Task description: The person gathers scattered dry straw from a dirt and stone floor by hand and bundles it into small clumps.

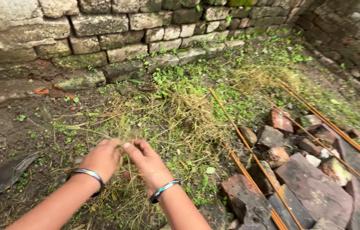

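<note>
Right now, through the head camera, I see both hands meeting low in the middle of the view. My left hand [103, 156] is curled shut, its fingers closed around a tuft of dry grass [122, 159]. My right hand [146, 161] comes in just beside it, touching it at the knuckles, with thumb and fingers pinched on the same tuft. So the grip is a two-handed clasp on that one bunch of stalks, which sits exactly between the two hands and trails down below them. Each wrist wears a shiny metal bangle [87, 173].

Just beyond the grip, further from me, lies a loose heap of straw-coloured grass [184, 115] spread over the bare soil [9, 123], with small green weeds [273, 55] scattered past it. Well beyond that runs a mossy stone wall [103, 25], turning a corner on the far right.

To the right of the grip, near but apart from it, sits a pile of broken bricks and flat stones [299, 170]. Thin orange rods [248, 149] lie slanted across that pile, the nearest one passing just right of my right forearm. Left of the grip, well apart, a dark flat shard [9, 172] rests on the dirt.
</note>
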